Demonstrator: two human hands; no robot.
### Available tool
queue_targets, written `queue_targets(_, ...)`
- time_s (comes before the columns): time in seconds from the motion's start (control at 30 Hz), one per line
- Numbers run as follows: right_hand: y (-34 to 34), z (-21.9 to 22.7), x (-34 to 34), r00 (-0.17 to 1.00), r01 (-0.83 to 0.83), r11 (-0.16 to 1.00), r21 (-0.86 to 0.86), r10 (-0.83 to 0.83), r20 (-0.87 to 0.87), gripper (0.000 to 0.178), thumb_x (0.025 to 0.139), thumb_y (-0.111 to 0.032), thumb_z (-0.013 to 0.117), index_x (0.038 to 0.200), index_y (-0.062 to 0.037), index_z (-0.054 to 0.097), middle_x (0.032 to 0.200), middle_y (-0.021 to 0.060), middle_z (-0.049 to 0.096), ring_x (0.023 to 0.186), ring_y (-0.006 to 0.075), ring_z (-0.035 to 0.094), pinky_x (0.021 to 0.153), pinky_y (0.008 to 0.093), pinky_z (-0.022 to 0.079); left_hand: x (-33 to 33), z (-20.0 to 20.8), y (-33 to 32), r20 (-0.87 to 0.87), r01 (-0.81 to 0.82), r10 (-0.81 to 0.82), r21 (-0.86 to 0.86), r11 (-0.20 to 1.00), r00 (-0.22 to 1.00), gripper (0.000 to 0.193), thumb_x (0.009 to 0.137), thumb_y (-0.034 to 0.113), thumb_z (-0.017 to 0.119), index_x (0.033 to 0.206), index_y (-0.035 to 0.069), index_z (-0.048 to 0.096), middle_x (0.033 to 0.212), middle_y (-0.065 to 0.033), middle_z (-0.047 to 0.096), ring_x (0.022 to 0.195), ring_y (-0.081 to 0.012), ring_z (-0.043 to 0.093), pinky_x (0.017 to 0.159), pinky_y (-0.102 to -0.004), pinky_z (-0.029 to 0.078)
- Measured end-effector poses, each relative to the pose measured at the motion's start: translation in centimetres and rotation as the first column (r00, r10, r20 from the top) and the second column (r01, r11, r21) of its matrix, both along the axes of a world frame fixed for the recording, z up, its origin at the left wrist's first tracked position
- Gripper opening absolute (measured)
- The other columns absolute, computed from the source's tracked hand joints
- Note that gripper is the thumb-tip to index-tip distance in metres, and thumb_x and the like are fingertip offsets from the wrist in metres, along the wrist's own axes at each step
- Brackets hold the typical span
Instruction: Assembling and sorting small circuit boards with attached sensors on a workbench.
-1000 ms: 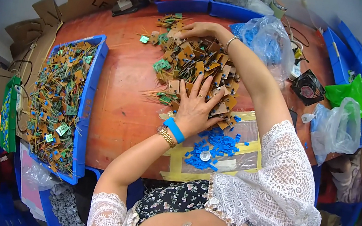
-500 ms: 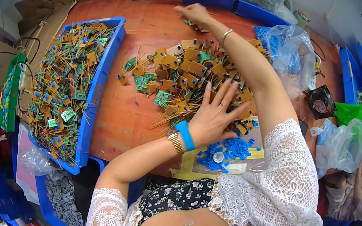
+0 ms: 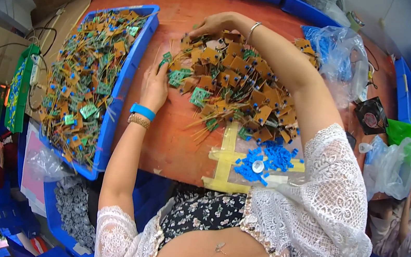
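Note:
A wide heap of small circuit boards (image 3: 260,94), brown and green with blue parts and thin wires, lies on the red table. My left hand (image 3: 155,87) rests at the heap's left edge, fingers stretched out beside a small green board (image 3: 166,59); it appears to grip nothing. Across the heap's far side reaches my right arm. My right hand (image 3: 214,24) curves over the boards at the far left corner, its fingers extended and touching them; some fingertips are hidden.
Left of the heap stands a blue tray (image 3: 149,26) full of similar boards. Small blue connectors (image 3: 277,157) and a round white cap (image 3: 258,166) lie near the front edge. Clear plastic bags (image 3: 339,55), a black fan (image 3: 370,116) and blue bins (image 3: 305,14) line the right and back.
My left hand has moved left from the heap's near side to its left edge. My right hand has come nearer, from beyond the heap onto its far left boards. The view has shifted slightly.

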State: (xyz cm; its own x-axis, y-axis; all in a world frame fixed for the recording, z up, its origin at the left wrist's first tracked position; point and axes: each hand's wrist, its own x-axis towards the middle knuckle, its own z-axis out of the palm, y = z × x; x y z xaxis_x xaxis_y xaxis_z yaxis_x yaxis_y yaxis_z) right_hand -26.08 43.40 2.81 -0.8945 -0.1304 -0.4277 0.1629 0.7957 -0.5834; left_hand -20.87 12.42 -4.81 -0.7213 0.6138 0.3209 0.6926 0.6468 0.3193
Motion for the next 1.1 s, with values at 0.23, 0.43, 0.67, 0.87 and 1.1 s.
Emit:
queue_targets(0.23, -5.8, 4.1, 5.7, 0.914, -0.379, 0.925, -0.008, 0.376, 0.150, 0.050, 0.094, -0.044, 0.069, 0.138, -0.0222, 0.064, 0.136, 0.0048, 0.065, 0.123, 0.0238, 0.060, 0.100, 0.0379, 0.048, 5.9, 1.4, -2.1, 0.078, 0.033, -0.041, 0.100, 0.994, 0.996, 0.040, 0.087, 0.007, 0.068, 0.127, 0.006, 0.066, 0.109, -0.0193, 0.069, 0.099, -0.0381, 0.062, 0.091, -0.0462, 0.049)
queue_targets(0.43, -8.4, 4.2, 9.4, 0.783, -0.400, 0.863, 0.309, 0.497, -0.375, 0.034, 0.091, -0.032, 0.071, 0.117, -0.0107, 0.074, 0.111, 0.0145, 0.073, 0.102, 0.0312, 0.068, 0.089, 0.0427, 0.053, 11.1, 1.7, -5.4, 0.188, 0.049, -0.078, 0.151, 0.987, 0.979, 0.042, 0.083, 0.005, 0.071, 0.125, 0.002, 0.066, 0.108, -0.0198, 0.069, 0.097, -0.0381, 0.060, 0.091, -0.0453, 0.049)
queue_targets(0.67, -11.2, 8.9, 27.0, 0.669, -0.194, 0.966, 0.173, 0.259, -0.697, 0.026, 0.088, -0.017, 0.070, 0.109, -0.0044, 0.075, 0.103, 0.0221, 0.073, 0.094, 0.0382, 0.070, 0.081, 0.0454, 0.056, 13.9, 0.6, -10.7, -0.063, -0.103, 0.140, 0.401, 0.910, 0.988, 0.020, 0.094, 0.008, 0.067, 0.111, 0.001, 0.072, 0.102, -0.0150, 0.073, 0.090, -0.0265, 0.072, 0.078, -0.0355, 0.057)
queue_targets(0.87, -12.3, -1.4, 38.8, 0.621, 0.219, 0.962, 0.163, -0.008, -0.784, 0.008, 0.078, -0.008, 0.077, 0.085, -0.0062, 0.074, 0.084, 0.0059, 0.070, 0.084, 0.0263, 0.064, 0.074, 0.0411, 0.047, 21.2, 2.2, -7.5, 0.613, -0.394, -0.265, 0.723, 0.567, 0.745, 0.020, 0.096, 0.009, 0.068, 0.112, -0.003, 0.071, 0.097, -0.0051, 0.071, 0.079, -0.0105, 0.067, 0.069, -0.0244, 0.056)
queue_targets(1.1, -14.2, -5.0, 39.6, 0.558, 0.306, 0.937, 0.172, -0.030, -0.829, 0.011, 0.073, -0.008, 0.079, 0.082, -0.0105, 0.075, 0.085, -0.0006, 0.069, 0.090, 0.0206, 0.061, 0.078, 0.0357, 0.043, 26.5, 1.6, -4.7, 0.748, -0.425, -0.436, 0.651, 0.629, 0.500, 0.033, 0.094, 0.002, 0.067, 0.126, -0.004, 0.062, 0.105, -0.0075, 0.071, 0.091, -0.0107, 0.068, 0.073, -0.0254, 0.058)
